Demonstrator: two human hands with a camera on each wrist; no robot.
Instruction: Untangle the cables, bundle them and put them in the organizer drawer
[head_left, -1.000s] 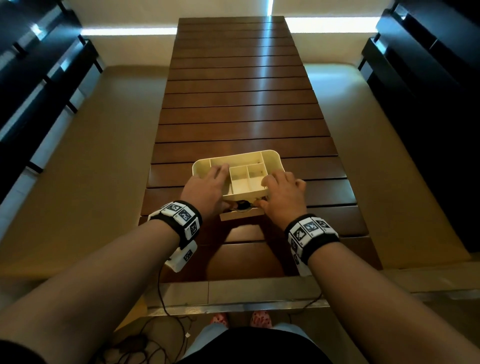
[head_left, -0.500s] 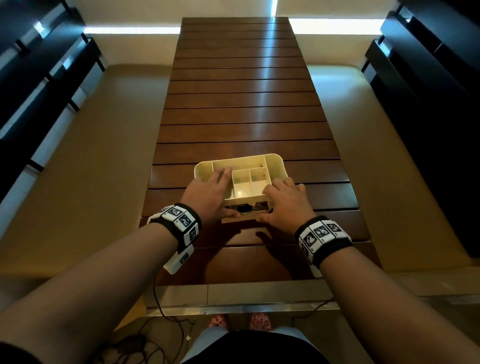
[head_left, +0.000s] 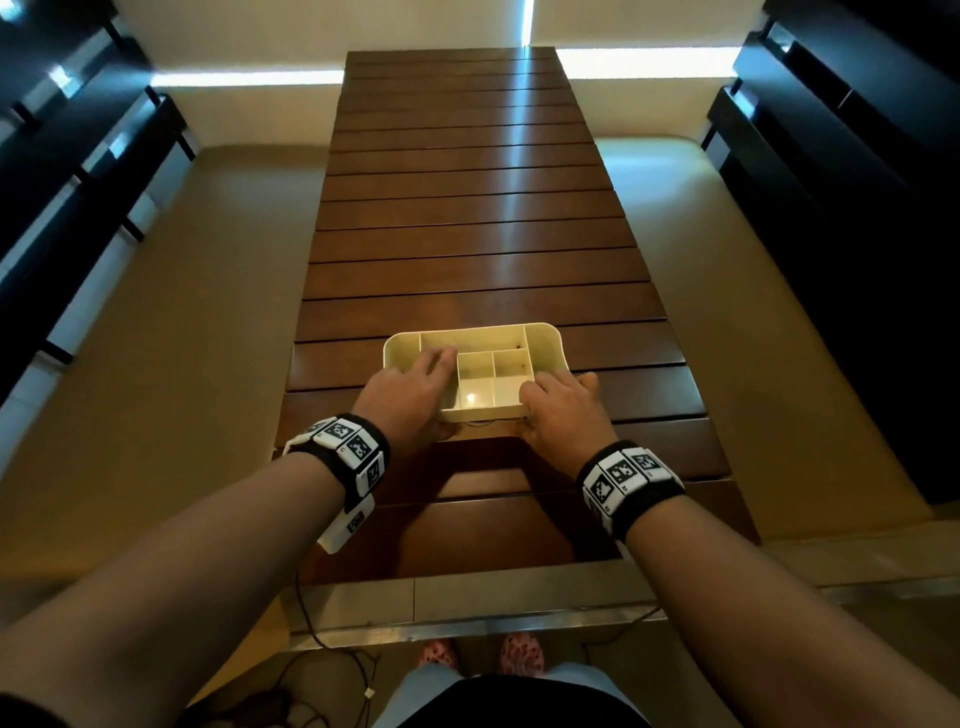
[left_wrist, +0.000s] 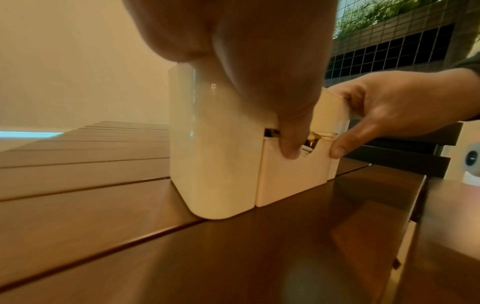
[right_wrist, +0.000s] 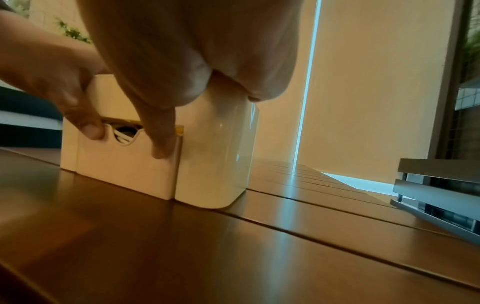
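Our left hand (head_left: 410, 389) and right hand (head_left: 561, 410) clasp the cream plastic compartmented organizer (head_left: 540, 340) on the dark slatted wooden bench (head_left: 467, 234), thumbs pressing its small front drawer (left_wrist: 291, 176), which sits nearly shut. White cables (right_wrist: 124, 136) show through the drawer's finger notch, between our thumbs. We judge the box light, stiff and slippery, so it is best held at both sides.

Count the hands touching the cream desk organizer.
2. The left hand grips the organizer at its left side, the right hand at its right; both thumbs press the drawer front. No others are visible.
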